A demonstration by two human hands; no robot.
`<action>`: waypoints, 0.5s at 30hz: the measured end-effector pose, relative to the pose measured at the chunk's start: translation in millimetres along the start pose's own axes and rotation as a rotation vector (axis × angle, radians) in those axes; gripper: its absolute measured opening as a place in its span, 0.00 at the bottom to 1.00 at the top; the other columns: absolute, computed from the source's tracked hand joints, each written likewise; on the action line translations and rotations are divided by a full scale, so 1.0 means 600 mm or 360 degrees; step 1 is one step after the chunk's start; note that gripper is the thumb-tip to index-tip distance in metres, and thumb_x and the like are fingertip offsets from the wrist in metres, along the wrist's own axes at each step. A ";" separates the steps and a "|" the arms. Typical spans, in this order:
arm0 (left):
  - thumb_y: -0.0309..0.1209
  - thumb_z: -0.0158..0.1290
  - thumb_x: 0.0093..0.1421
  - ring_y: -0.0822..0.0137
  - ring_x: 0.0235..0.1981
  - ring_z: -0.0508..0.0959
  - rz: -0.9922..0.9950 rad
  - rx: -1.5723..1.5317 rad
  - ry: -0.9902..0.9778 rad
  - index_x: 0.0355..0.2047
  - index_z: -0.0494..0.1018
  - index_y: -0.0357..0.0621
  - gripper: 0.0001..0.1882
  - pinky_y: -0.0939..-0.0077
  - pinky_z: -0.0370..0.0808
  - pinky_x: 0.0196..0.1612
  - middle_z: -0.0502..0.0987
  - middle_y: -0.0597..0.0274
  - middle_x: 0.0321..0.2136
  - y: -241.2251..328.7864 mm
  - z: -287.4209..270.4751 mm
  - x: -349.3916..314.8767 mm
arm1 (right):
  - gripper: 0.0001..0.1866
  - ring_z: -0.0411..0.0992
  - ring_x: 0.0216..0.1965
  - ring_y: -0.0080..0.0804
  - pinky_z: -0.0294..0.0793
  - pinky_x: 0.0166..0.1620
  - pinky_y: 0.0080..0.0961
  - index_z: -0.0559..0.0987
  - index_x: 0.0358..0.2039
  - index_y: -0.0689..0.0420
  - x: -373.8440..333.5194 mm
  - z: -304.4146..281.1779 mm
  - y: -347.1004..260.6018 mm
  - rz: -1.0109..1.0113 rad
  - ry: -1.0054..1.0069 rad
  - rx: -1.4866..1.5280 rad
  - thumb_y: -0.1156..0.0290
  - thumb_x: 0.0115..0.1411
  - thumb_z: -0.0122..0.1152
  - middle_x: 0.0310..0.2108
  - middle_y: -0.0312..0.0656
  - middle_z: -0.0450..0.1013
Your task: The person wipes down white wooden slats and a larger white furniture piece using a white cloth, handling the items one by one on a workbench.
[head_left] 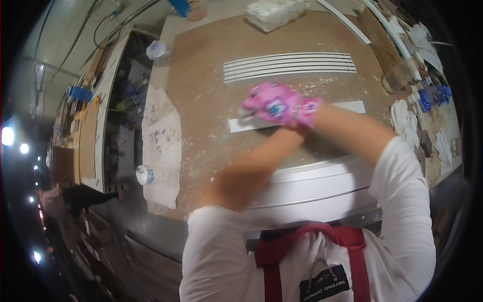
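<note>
A pink patterned glove covers my right hand (271,104), which reaches across to the left over a single white strip (240,125). Its fingers are curled and blurred near the strip's left part; a small pale bit shows at the fingertips, too unclear to name. My left forearm (261,158) crosses below the right wrist, and my left hand is hidden behind the pink glove and cuff. Beyond the hands lies a row of several white strips (289,68) side by side. Close to my body are wider white boards (312,194), partly covered by my left arm.
The brown worktop (201,75) carries a white wrapped block (274,15) at the back. White tubs (146,174) and a stained cloth (162,146) line its left edge. At right lie white gloves (404,123), a clear container (400,75) and a blue bottle (433,98).
</note>
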State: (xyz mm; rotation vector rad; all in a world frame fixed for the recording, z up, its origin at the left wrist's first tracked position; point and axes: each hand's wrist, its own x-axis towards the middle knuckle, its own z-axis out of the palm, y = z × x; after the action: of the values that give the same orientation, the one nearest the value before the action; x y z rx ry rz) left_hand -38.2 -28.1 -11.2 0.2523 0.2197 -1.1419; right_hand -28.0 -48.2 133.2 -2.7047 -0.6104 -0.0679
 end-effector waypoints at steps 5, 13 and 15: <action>0.33 0.39 0.62 0.60 0.53 0.68 0.0528 0.3392 -0.0392 0.48 0.68 0.43 0.17 0.64 0.64 0.58 0.70 0.53 0.50 0.018 0.032 -0.057 | 0.09 0.74 0.36 0.45 0.75 0.36 0.35 0.79 0.32 0.49 0.119 0.111 -0.041 -0.0159 -0.0302 0.0030 0.68 0.47 0.59 0.34 0.43 0.73; 0.29 0.42 0.59 0.59 0.48 0.73 0.2319 0.3925 -0.0463 0.36 0.74 0.39 0.12 0.64 0.69 0.52 0.73 0.46 0.44 0.012 0.018 -0.009 | 0.13 0.73 0.36 0.44 0.73 0.43 0.37 0.77 0.39 0.51 0.107 -0.004 0.032 0.0270 -0.0230 -0.0275 0.63 0.54 0.55 0.35 0.43 0.74; 0.27 0.44 0.56 0.54 0.40 0.76 0.0567 0.4412 -0.0446 0.32 0.74 0.40 0.09 0.61 0.74 0.42 0.75 0.47 0.37 0.012 0.073 -0.038 | 0.18 0.71 0.40 0.46 0.70 0.48 0.37 0.73 0.47 0.52 -0.030 -0.059 0.076 0.0420 -0.0021 -0.0097 0.63 0.56 0.54 0.40 0.46 0.72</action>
State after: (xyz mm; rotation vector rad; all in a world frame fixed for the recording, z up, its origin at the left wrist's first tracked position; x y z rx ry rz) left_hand -38.5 -18.9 37.7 2.3241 -1.7827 -0.2898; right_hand -23.8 -106.4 148.7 -2.8212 -0.2541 -0.0006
